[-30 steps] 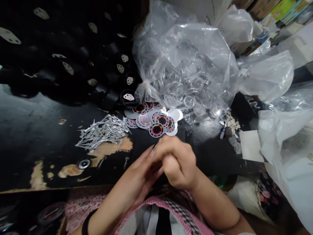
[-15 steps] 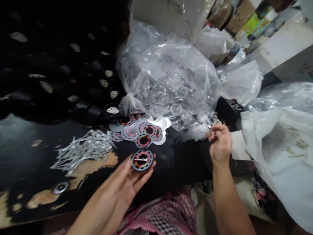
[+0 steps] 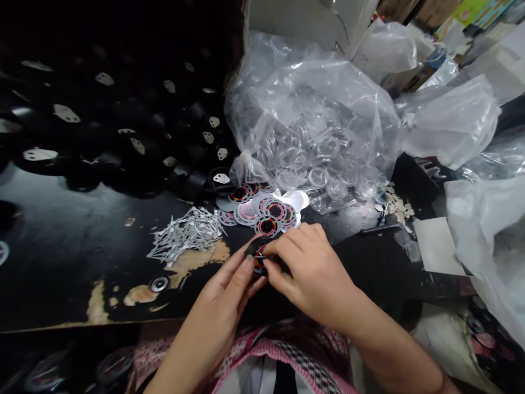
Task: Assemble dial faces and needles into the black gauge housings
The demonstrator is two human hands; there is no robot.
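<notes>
A small round gauge (image 3: pixel 258 265) with a black, red and yellow dial and a pale needle is in my left hand (image 3: pixel 223 293), the thumb on its near side and fingers beneath. My right hand (image 3: pixel 314 273) is closed, thumb and index finger pinched over the dial's face; whatever sits between these fingertips is hidden. Just beyond lie overlapping printed dial discs (image 3: pixel 267 225), some turned to their white side. Left of them is a heap of grey-white gauge needles (image 3: pixel 186 234). A small black-and-silver ring-shaped part (image 3: pixel 159 284) rests near the table's front edge.
A clear plastic bag (image 3: pixel 311 98) full of transparent round covers stands behind the discs. Many black round housings with white plates (image 3: pixel 221 178) crowd the back left. On the right are a dark pen-like tool (image 3: pixel 381 230), small pale pieces (image 3: pixel 397 205) and a white card (image 3: pixel 439 246).
My right hand has come left from beside the small pale pieces to the gauge, its fingertips now on the dial. My left hand still holds the gauge. The view has shifted left.
</notes>
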